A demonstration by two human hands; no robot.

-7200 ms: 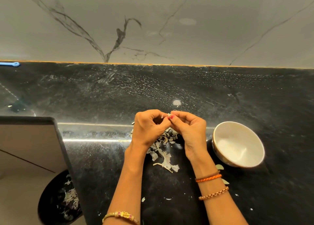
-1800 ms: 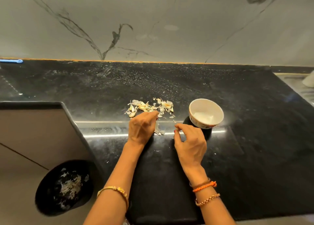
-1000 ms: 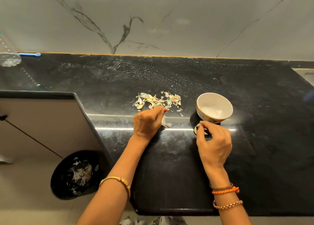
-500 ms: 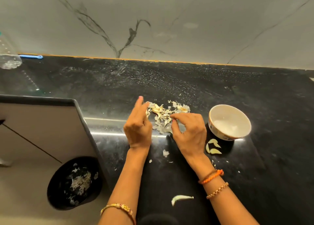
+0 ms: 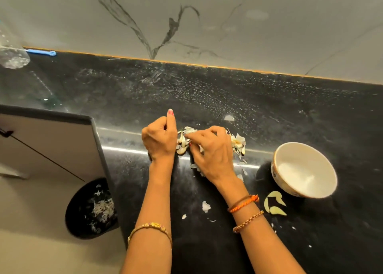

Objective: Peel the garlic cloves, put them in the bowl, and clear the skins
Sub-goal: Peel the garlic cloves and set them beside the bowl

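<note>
Both hands are placed on the black countertop (image 5: 269, 112), at the heap of garlic cloves and skins (image 5: 184, 141). Left hand (image 5: 158, 139): set on its edge at the left side of the heap, the index finger extended away from the person, the remaining fingers curled; whether anything is held inside them cannot be told. Right hand (image 5: 211, 151): laid over the middle of the heap, fingers bent, the fingertips (image 5: 189, 138) brought down onto the cloves beside the left hand; a firm pinch cannot be confirmed.

Unpeeled cloves are seen between the two hands. More skins and a clove (image 5: 238, 143) are seen just right of the right hand. Loose skin scraps (image 5: 206, 206) are scattered on the counter near the right forearm.

White bowl (image 5: 303, 170): stood upright to the right of the heap, well apart from both hands; no cloves are made out inside it. Pale peeled pieces (image 5: 274, 203) are laid on the counter just in front of the bowl.

Black bin (image 5: 91, 209): positioned on the floor below the counter's left edge, with white skins in it.

Clear plastic bottle (image 5: 12, 54) and blue item (image 5: 41, 52): located at the far left, near the marbled wall (image 5: 207, 21).
</note>
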